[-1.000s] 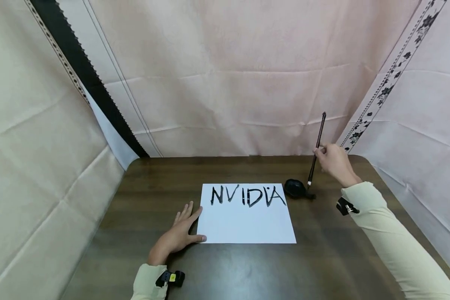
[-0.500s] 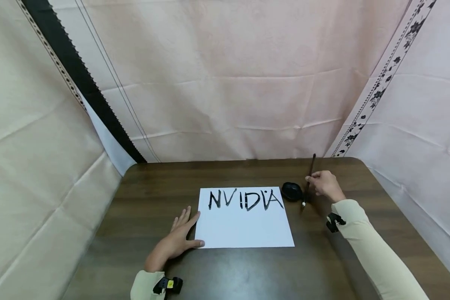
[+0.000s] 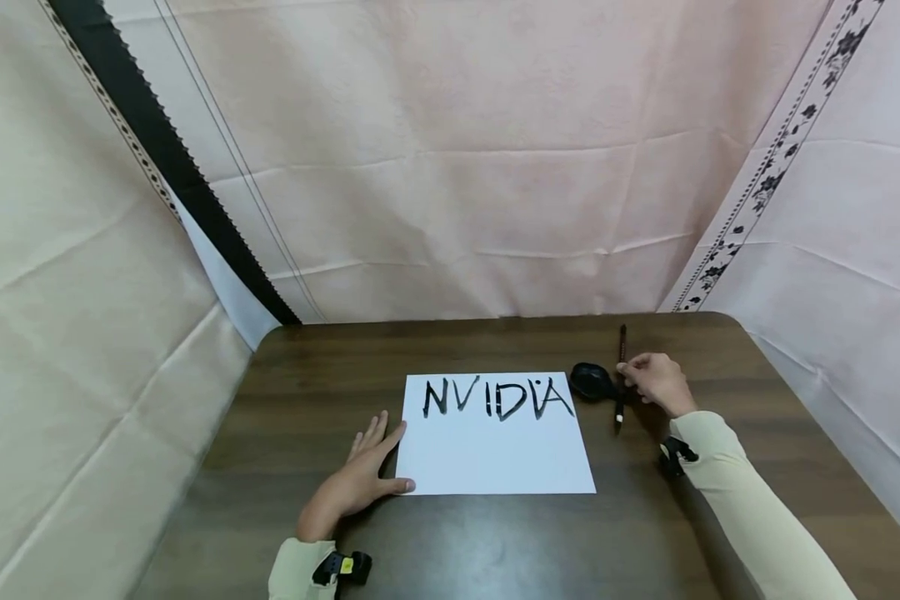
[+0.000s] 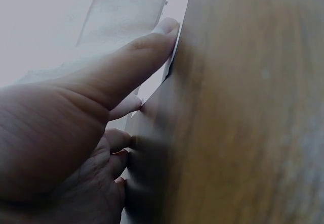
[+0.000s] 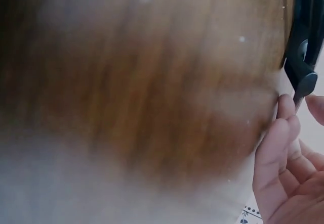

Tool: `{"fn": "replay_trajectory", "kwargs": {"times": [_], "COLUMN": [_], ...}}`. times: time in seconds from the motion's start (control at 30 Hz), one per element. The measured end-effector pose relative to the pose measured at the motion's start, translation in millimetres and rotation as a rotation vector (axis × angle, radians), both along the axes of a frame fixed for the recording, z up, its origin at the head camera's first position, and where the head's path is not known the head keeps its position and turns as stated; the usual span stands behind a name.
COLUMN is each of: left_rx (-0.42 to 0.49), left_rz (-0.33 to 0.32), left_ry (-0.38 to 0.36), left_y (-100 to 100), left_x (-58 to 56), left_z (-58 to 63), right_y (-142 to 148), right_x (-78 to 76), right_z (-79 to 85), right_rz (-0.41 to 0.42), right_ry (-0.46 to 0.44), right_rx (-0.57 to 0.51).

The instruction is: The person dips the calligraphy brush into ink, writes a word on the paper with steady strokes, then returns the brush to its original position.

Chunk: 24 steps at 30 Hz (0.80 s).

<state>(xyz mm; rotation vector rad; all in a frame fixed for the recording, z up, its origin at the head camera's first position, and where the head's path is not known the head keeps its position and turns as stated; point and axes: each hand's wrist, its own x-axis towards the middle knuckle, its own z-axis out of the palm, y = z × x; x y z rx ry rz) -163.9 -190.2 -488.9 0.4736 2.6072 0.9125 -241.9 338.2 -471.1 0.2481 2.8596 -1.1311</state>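
Note:
A white sheet of paper [image 3: 495,454] bears "NVIDIA" in black brush strokes along its upper part. My left hand [image 3: 356,479] lies with fingers spread at its left edge, the thumb [image 4: 147,49] on the lower left corner. To the right of the sheet stands a small black ink dish [image 3: 591,382] with a short stub. Between thumb and fingertips, my right hand [image 3: 660,383] pinches a dark writing brush [image 3: 622,342]. The brush lies low across the dish's stub, its tip towards me. In the right wrist view, the fingers [image 5: 273,158] are beside the black dish [image 5: 304,47].
The brown wooden table [image 3: 450,550] has rounded far corners. Pale cloth [image 3: 450,208] hangs behind it and at both sides, with a black band [image 3: 187,167] at the left and a floral strip [image 3: 772,179] at the right.
My right hand has lowered the brush from steeply upright above the dish to nearly flat across its stub, its tip now nearer me. The left hand and paper have stayed in place.

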Motion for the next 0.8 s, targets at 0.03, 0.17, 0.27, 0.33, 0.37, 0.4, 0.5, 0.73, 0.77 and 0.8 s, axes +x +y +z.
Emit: {"fn": "replay_trajectory", "kwargs": {"times": [0.03, 0.17, 0.27, 0.33, 0.37, 0.4, 0.5, 0.73, 0.77, 0.8], "left_rx": [0.002, 0.006, 0.001, -0.009, -0.015, -0.019, -0.048, -0.150, -0.164, -0.175], "left_rz": [-0.005, -0.016, -0.021, -0.026, -0.030, -0.036, -0.060, -0.094, -0.097, -0.099], "left_ry": [0.000, 0.003, 0.006, 0.011, 0.013, 0.020, 0.033, 0.012, 0.003, -0.002], "left_y": [1, 3, 4, 5, 5, 5, 6, 8, 8, 9], "left_x": [-0.4, -2.7, -4.6, -5.7, -6.3, -6.8, -8.6, -25.6, -29.2, -33.3], "left_z": [-0.2, -1.8, -2.9, -3.4, -3.5, -3.6, -1.8, 8.2, 11.5, 15.5], "right_y": [1, 5, 7, 8, 9, 10, 12, 10, 8, 5], "right_x": [1.5, 6.9, 10.0, 11.5, 12.1, 12.6, 12.3, 9.7, 8.7, 7.5], "right_z": [0.0, 0.7, 2.0, 3.6, 4.6, 5.9, 10.5, 18.5, 20.7, 23.5], "right_rz": [0.000, -0.005, -0.007, -0.008, -0.007, -0.003, 0.008, 0.112, 0.134, 0.151], "right_ry": [-0.003, -0.023, -0.039, -0.050, -0.055, -0.059, -0.049, 0.089, 0.110, 0.122], "right_rx": [0.004, 0.023, 0.048, 0.078, 0.096, 0.115, 0.187, 0.217, 0.214, 0.215]}}
